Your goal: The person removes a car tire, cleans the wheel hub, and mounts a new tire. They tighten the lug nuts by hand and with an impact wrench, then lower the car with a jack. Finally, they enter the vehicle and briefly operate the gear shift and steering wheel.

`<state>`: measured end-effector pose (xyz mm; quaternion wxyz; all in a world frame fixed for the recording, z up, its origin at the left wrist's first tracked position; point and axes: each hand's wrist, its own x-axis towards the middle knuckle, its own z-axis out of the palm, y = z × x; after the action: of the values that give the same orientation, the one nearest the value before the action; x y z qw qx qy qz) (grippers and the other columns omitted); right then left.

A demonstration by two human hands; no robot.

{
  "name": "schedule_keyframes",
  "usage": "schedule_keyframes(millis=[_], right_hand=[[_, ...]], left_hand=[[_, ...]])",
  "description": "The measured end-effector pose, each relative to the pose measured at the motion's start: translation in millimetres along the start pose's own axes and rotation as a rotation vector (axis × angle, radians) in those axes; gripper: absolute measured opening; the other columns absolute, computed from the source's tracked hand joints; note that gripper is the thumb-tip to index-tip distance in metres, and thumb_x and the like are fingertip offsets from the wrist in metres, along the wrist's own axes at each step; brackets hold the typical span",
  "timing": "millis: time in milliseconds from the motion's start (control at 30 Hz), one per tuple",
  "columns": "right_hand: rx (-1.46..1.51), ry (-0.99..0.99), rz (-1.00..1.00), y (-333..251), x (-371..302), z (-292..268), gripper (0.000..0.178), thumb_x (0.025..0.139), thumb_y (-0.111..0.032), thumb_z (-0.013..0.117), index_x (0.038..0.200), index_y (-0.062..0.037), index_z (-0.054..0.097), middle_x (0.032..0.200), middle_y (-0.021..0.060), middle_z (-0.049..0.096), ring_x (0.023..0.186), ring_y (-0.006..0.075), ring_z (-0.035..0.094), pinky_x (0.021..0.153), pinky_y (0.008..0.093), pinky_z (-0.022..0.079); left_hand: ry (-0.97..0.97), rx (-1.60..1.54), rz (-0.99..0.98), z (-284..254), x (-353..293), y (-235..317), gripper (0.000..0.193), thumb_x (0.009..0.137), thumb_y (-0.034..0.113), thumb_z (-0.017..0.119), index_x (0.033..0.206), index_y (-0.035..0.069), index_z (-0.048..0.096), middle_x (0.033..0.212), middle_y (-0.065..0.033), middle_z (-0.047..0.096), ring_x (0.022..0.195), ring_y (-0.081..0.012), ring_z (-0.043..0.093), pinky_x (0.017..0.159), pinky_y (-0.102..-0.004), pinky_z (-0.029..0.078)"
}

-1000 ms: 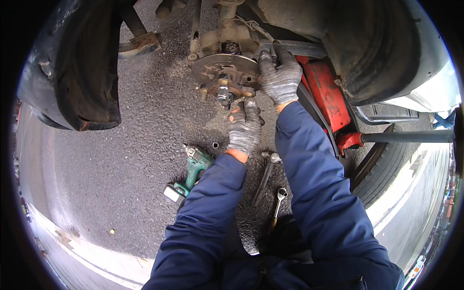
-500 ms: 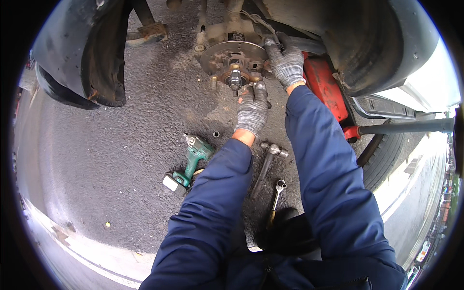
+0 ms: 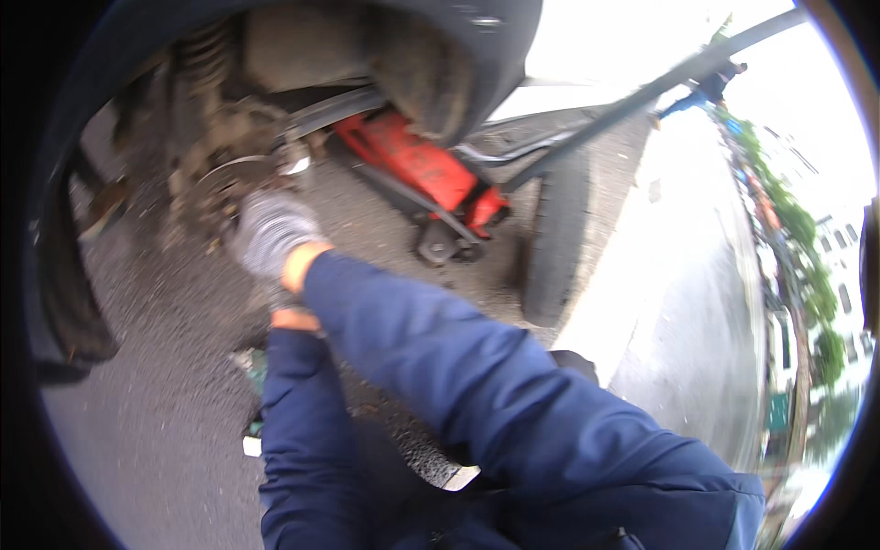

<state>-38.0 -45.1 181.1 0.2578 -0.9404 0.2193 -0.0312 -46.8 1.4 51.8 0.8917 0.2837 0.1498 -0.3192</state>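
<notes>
A rusty brake disc (image 3: 236, 169) sits on the wheel hub under the vehicle's wheel arch, at the upper left. My right hand (image 3: 275, 234), in a grey knitted glove, lies over the hub area just below the disc. Motion blur and the hand's own back hide its fingers. My left hand (image 3: 282, 295) is mostly covered by the right one; only a strip of glove and the wrist show, close to the hub. What either hand holds, if anything, is hidden. A green cordless impact wrench (image 3: 254, 367) lies on the asphalt, partly behind my left sleeve.
A red floor jack (image 3: 422, 170) stands right of the hub, its long handle (image 3: 655, 87) rising to the upper right. Beside it is a tyre (image 3: 557, 240). The dark wheel arch edge (image 3: 509, 46) hangs overhead. Far off on the right is a person (image 3: 710, 90).
The view has swung right, shifting the hub and jack leftward in it. My right hand has come down from the disc's right edge to overlap my left. The hammer and ratchet are out of sight.
</notes>
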Motion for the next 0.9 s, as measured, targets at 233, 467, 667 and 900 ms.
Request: schedule_keyframes(millis=[233,467,667,900], right_hand=[[0.015,-0.052,0.086,-8,1,10,0.037,0.078,-0.029,0.064,0.101,0.0004,0.065,0.099,0.0192,0.066,0.093,0.0322,0.064,0.079,0.0409,0.052],[0.003,-0.005,0.096,-5,2,28,0.027,0.079,-0.021,0.066,0.097,-0.0015,0.068,0.097,0.0168,0.068,0.092,0.0289,0.066,0.076,0.0386,0.054],[0.050,0.068,0.172,-4,2,36,0.028,0.075,-0.024,0.069,0.094,-0.0031,0.069,0.094,0.0159,0.068,0.092,0.0278,0.066,0.076,0.0366,0.054],[0.107,-0.030,0.226,-6,0,26,0.032,0.079,-0.026,0.065,0.102,-0.0042,0.067,0.101,0.0159,0.066,0.095,0.0286,0.064,0.081,0.0365,0.052]], left_hand=[[0.021,0.094,-0.022,-9,-4,15,0.027,0.093,0.031,0.051,0.106,0.008,0.053,0.084,-0.0092,0.063,0.079,-0.0182,0.060,0.066,-0.0293,0.050],[0.021,0.117,-0.052,-15,-4,17,0.028,0.094,0.031,0.049,0.108,0.008,0.053,0.087,-0.0096,0.062,0.082,-0.0192,0.059,0.070,-0.0301,0.049],[0.020,0.132,-0.056,-19,-4,18,0.029,0.094,0.031,0.048,0.109,0.007,0.053,0.091,-0.0099,0.061,0.085,-0.0201,0.058,0.072,-0.0308,0.049],[0.017,0.123,-0.060,-21,-5,18,0.030,0.094,0.031,0.046,0.111,0.007,0.053,0.095,-0.0102,0.061,0.088,-0.0211,0.058,0.075,-0.0317,0.048]])
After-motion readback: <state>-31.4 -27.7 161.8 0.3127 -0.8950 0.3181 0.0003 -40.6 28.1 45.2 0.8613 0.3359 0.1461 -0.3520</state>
